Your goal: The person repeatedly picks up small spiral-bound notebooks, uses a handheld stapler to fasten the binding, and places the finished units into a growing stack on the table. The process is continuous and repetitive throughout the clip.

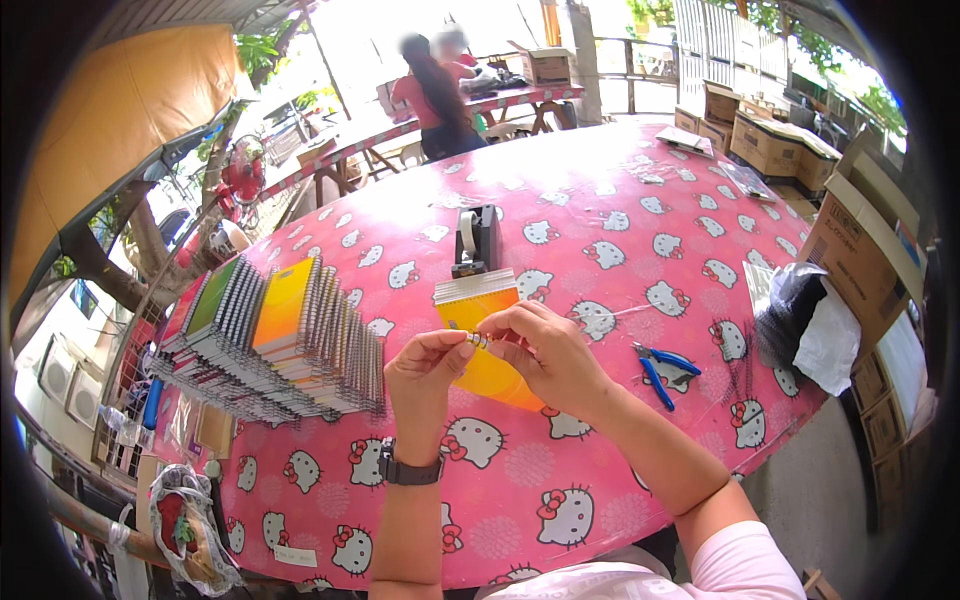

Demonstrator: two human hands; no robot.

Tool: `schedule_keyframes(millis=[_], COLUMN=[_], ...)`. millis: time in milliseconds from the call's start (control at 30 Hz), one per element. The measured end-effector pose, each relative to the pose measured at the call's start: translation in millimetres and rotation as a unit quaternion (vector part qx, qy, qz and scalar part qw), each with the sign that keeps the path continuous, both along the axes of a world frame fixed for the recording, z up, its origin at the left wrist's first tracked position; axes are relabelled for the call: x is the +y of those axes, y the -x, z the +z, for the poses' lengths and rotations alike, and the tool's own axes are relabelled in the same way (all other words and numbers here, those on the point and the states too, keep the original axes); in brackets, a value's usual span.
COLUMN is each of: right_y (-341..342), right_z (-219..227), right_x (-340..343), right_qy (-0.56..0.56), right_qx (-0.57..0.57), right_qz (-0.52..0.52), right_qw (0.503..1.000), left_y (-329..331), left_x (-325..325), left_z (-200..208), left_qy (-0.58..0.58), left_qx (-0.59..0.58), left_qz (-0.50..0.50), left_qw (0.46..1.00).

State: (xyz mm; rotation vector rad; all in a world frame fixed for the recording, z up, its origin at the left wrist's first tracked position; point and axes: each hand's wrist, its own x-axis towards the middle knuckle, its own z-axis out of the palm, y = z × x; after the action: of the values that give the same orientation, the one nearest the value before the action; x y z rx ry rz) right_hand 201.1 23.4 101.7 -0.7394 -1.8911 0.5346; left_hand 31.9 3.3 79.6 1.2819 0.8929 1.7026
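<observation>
My left hand (425, 368) and my right hand (545, 352) meet at the middle of the table, fingertips pinched together on a small pale, shiny piece (479, 341). It is too small and too covered to name. Directly beneath them lies a yellow-orange notebook (500, 384), with a white strip along its far end. A black tape dispenser (478, 240) stands just beyond that end. To the right of my right hand rest blue-handled cutting pliers (660, 372), their jaws toward the far side. A dark watch is on my left wrist.
Tall stacks of spiral notebooks (310, 325) stand on the left of the pink patterned table (530, 465). At right are thin dark wires (738, 365), a black-and-white plastic bag (815, 325) and cardboard boxes (855, 255). People (437, 95) are at another table behind.
</observation>
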Motion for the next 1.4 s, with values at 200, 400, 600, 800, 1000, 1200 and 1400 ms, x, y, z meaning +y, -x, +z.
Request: schedule_keyframes(millis=[200,400,600,800,1000,1200,1400], right_y=[14.4,7.4,-0.8,-2.0,-7.5,-2.4,4.2], right_z=[-4.4,-5.2,-9.3,-4.6,-5.1,-8.5,-12.7], right_x=[1.8,3.8,6.5,-2.3,-0.4,2.0,-0.7], right_qy=[0.042,0.071,0.053,0.032,0.049,0.045,0.104], right_qx=[0.053,0.051,0.037,0.017,-0.004,0.013,0.041], right_qz=[0.059,0.083,0.063,0.021,0.049,0.083,0.094], right_qw=[0.996,0.993,0.996,0.999,0.998,0.995,0.989], left_y=[5.8,4.5,-9.3,-13.7,-17.6,-14.8,-17.9], left_x=[-6.7,-5.6,-9.8,-21.1,-18.2,-21.2,-24.4], left_z=[-1.7,-4.1,-3.1,3.1,-2.3,5.4,14.8], left_qy=[0.009,-0.009,-0.043,-0.086,-0.141,-0.094,-0.011], left_qx=[0.023,0.047,0.105,0.185,0.233,0.293,0.288], left_qz=[0.022,-0.019,0.016,0.106,0.15,0.176,0.145], left_qw=[0.999,0.999,0.993,0.973,0.95,0.935,0.946])
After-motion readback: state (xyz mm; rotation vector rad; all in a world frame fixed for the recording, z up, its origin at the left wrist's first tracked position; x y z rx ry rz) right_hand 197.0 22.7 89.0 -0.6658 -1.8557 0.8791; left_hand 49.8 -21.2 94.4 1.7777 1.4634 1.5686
